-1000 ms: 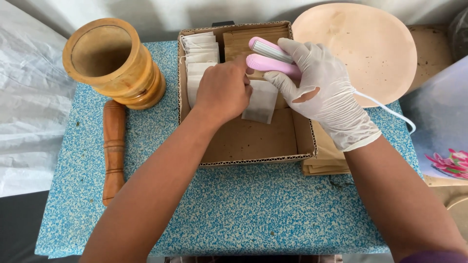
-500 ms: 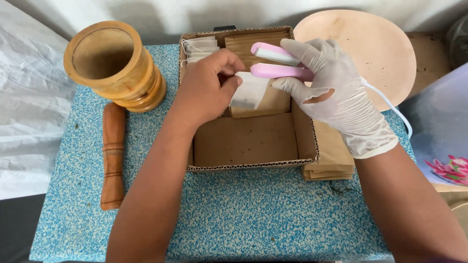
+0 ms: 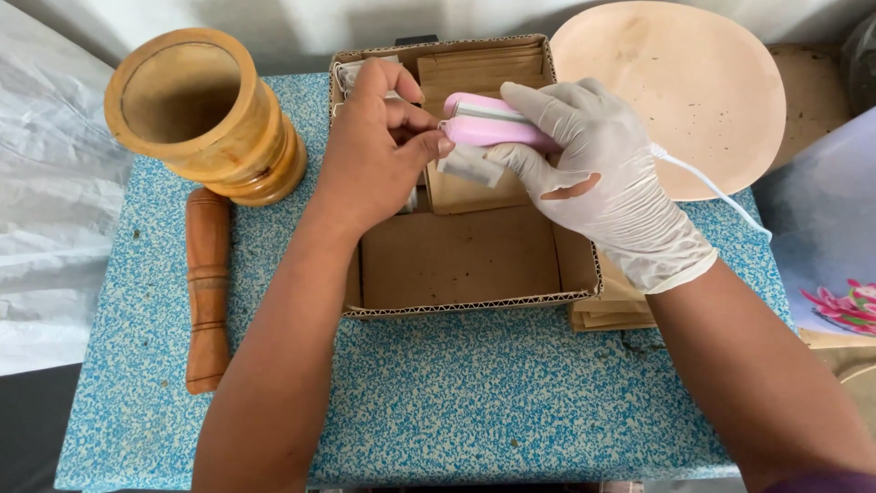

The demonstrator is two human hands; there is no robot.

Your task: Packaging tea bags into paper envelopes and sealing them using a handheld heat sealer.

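Head view, single moment. My right hand [image 3: 607, 178], in a white glove, is wrapped around a pink handheld sealer [image 3: 493, 121] with a white cord [image 3: 707, 187] trailing toward 3 o'clock. The sealer sits above the cardboard box [image 3: 461, 260], toward the box's 12 o'clock edge. My left hand [image 3: 379, 146], bare, has thumb and fingers pressed together, pinching the edge of a small white sachet [image 3: 470, 164] right at the sealer's tip; the sachet hangs just beneath it. More sachets [image 3: 351, 73] are stacked in the box's 11 o'clock corner. Wooden mortar [image 3: 196, 114] at the box's 9 o'clock, pestle [image 3: 208, 288] lying below it on the blue speckled table [image 3: 474, 402]. Round wooden board [image 3: 684, 87] at 2 o'clock.
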